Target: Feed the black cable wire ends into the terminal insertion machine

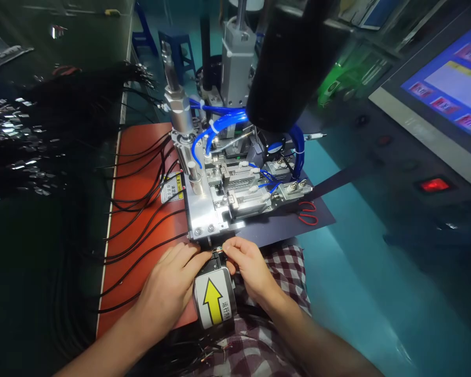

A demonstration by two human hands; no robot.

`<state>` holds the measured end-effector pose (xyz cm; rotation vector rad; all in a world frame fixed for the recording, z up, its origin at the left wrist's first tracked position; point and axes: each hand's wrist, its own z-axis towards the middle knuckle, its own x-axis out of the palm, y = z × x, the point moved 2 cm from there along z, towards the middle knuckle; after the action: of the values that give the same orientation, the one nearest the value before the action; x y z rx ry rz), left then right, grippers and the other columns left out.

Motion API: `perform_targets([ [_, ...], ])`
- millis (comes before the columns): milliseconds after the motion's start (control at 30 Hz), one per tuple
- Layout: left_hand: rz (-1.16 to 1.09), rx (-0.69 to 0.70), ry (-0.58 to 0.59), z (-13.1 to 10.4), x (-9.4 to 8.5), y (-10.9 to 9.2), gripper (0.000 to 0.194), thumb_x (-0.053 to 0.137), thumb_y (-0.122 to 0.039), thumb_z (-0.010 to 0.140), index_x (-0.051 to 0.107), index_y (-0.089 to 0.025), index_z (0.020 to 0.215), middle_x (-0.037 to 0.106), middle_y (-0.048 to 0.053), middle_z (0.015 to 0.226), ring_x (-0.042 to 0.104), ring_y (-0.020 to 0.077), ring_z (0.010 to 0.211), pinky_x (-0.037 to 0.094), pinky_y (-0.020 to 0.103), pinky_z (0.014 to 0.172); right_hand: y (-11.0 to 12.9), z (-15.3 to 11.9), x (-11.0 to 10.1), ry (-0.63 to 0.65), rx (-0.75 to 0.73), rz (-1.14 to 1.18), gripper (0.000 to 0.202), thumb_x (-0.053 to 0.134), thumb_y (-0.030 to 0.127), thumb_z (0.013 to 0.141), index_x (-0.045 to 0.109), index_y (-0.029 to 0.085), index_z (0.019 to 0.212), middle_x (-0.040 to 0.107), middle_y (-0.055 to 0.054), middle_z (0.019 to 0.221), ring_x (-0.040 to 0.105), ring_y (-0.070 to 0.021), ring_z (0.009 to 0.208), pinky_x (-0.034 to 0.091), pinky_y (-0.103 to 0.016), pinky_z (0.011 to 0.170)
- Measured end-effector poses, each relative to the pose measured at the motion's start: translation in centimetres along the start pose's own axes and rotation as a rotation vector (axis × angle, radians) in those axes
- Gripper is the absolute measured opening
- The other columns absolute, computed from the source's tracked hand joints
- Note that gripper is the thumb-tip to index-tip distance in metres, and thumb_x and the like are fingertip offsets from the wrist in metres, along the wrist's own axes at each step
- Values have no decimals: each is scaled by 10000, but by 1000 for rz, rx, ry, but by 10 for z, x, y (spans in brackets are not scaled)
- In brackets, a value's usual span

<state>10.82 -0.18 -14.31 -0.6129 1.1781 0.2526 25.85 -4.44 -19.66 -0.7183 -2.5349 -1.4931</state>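
A small shiny metal piece (219, 250), too small to name, lies at the front of a metal bench machine (208, 207), on top of a black feed block (212, 263). My right hand (248, 264) pinches at this piece from the right, thumb and forefinger together. From the left, my left hand (175, 272) reaches to the same spot with its thumb at the piece. Its fingers curl over the machine's front edge, and what they grip is hidden. Just below both hands sits a round white-labelled housing (215, 298) with a yellow arrow.
Black cables (141, 251) run across the orange mat (131, 225) to the machine's left side. A dark cylinder (286, 73) and blue air tubes (230, 120) hang above. Red-handled scissors (308, 213) lie at the right. A touchscreen panel (451, 84) stands far right, and bundled cables (63, 120) left.
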Motion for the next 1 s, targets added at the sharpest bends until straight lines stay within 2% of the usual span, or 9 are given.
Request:
perform_targets([
  [200,-30,7,28,1,-3,-2,276,369,-83,887,601,-112,1033,614,111,914,554,213,832,511,320,696,-3,0,-2,16,-5,35,209,614,348,768,528,171,696,463,81,424,372,-74,409,290,-208,447],
  [467,13,23,38,5,-2,-3,259,382,-79,873,613,-92,990,623,111,868,549,216,783,510,328,665,2,-2,-2,-14,-63,-104,234,613,390,763,516,183,712,468,80,443,407,-91,413,304,-221,452],
  [733,113,-6,-7,-1,-3,0,294,384,-89,880,645,-145,1003,599,111,915,545,236,861,507,362,703,1,0,-1,10,-18,-66,229,611,376,756,516,183,677,486,66,466,402,-93,428,314,-230,463],
  [867,121,-36,73,-4,-2,-4,343,359,-51,853,609,-129,1075,587,108,907,557,219,794,511,331,639,1,1,-3,8,-60,-104,249,626,401,746,520,183,685,474,72,460,397,-94,437,305,-230,475],
  [1000,-35,-123,173,-2,-1,-8,339,363,-36,836,578,-105,1089,589,105,950,573,206,835,524,318,699,3,1,-5,92,37,-9,258,646,388,726,527,167,665,456,74,470,359,-78,434,274,-220,471],
])
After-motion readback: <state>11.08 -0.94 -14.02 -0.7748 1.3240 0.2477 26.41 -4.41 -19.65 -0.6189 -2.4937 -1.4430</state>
